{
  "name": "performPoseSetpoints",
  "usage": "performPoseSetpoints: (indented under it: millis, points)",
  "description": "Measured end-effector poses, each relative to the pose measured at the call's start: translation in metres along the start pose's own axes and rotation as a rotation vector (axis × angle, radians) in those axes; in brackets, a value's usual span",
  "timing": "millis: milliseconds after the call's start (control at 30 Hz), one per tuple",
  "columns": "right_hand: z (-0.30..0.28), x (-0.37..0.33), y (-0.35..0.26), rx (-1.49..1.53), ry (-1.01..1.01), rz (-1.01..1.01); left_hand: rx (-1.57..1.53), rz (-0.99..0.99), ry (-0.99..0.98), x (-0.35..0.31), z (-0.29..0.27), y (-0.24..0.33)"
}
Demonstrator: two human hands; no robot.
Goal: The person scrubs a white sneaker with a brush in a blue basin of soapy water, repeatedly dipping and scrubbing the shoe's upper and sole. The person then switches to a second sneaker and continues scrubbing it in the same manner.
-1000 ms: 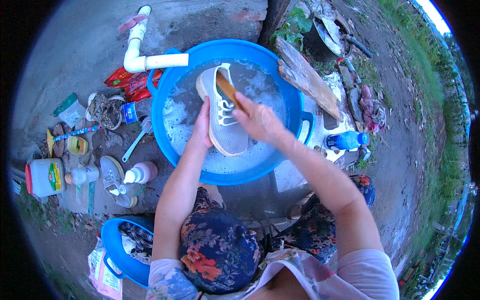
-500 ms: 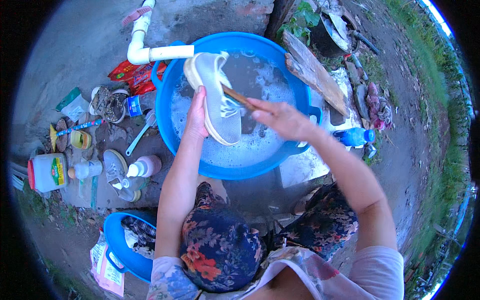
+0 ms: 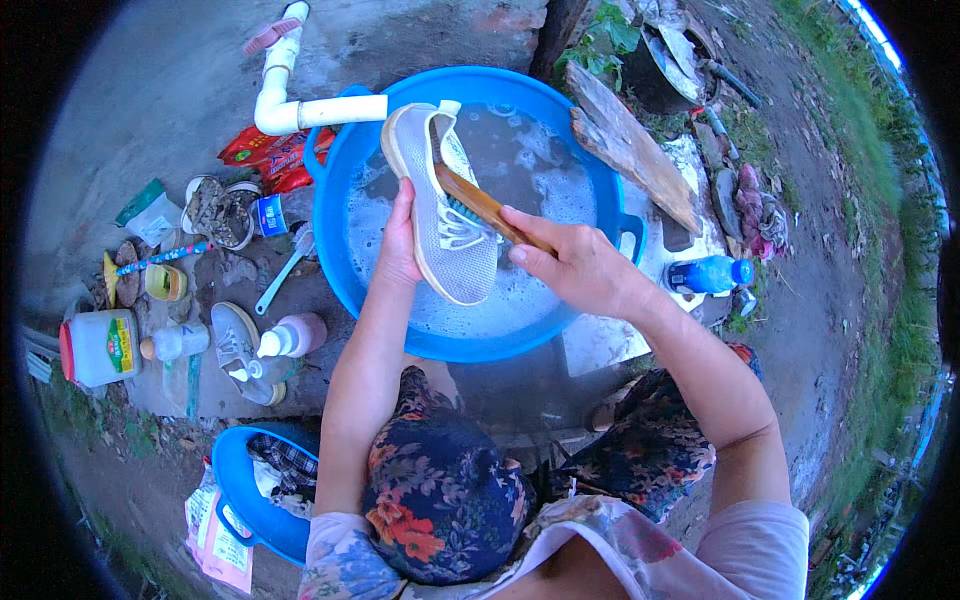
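Note:
A light grey mesh sneaker (image 3: pixel 447 250) with white laces and a pale sole hangs over a large blue tub (image 3: pixel 345 270). My left hand (image 3: pixel 401 235) grips it by the sole side, fingers mostly hidden behind it. In my right hand (image 3: pixel 580 262) is a wooden-handled scrub brush (image 3: pixel 480 203), its greenish bristles against the sneaker's lace area and its far end at the shoe opening. Soapy water (image 3: pixel 560 200) with patches of foam lies below them in the tub.
A white pipe (image 3: pixel 345 109) juts over the tub's rim. At left are another grey sneaker (image 3: pixel 236 340), a pump bottle (image 3: pixel 293 335), a long-handled brush (image 3: pixel 284 270) and a clear jug (image 3: pixel 103 346). A wooden plank (image 3: pixel 635 150) and blue bottle (image 3: pixel 710 275) lie right; a blue basket (image 3: pixel 237 480) holds clothes.
My right hand has moved slightly down and right, and the brush's wooden body now shows more across the laces. The sneaker has shifted a little to the right with my left hand.

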State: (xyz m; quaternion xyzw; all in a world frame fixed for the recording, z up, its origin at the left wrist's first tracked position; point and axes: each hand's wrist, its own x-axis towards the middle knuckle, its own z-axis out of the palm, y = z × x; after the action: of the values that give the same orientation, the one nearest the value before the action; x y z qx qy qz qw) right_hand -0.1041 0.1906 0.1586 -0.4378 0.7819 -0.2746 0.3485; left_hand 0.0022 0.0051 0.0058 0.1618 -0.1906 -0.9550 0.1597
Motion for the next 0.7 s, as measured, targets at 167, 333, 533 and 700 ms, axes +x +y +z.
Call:
performPoseSetpoints:
  millis: [167, 333, 533, 700]
  points:
    - [0.024, 0.040, 0.016, -0.285, 0.311, 0.056, 0.078, -0.183, 0.073, 0.008, 0.000, -0.013]
    - [0.055, 0.037, 0.037, 0.107, 0.286, -0.161, 0.001, -0.012, 0.008, 0.005, 0.016, -0.005]
    - [-0.038, -0.030, 0.019, 0.739, 0.017, 0.184, -0.087, -0.060, -0.066, -0.002, 0.013, 0.009]
    - [-0.038, -0.068, 0.059, 0.806, 0.366, 0.204, -0.110, -0.128, -0.183, -0.009, 0.035, 0.008]
